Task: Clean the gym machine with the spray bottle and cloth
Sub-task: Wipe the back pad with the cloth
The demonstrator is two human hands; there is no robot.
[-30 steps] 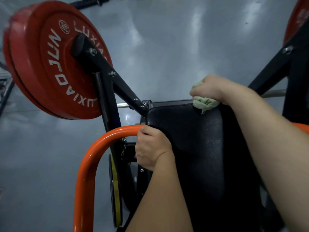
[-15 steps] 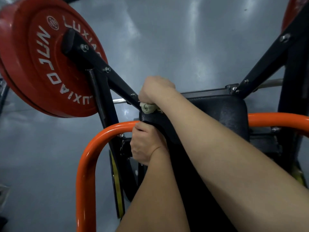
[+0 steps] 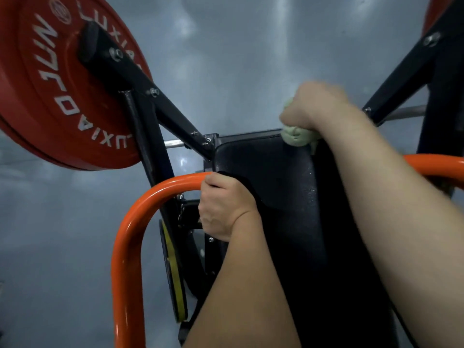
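Cloth (image 3: 297, 136): pale green, bunched, pressing on the top edge of the black pad (image 3: 263, 177), protruding at 6 o'clock beneath the right hand (image 3: 316, 109), whose curled fingers are gripping it. Pad's long axis is running 12 to 6 o'clock. Left hand (image 3: 223, 207), at 8 o'clock from the cloth, is clasping the pad's side edge beside the orange bar (image 3: 140, 209).

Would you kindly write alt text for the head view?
A person's right hand holds a green cloth against the top edge of a black machine pad, while the left hand grips its side beside an orange bar; a red weight plate sits upper left.
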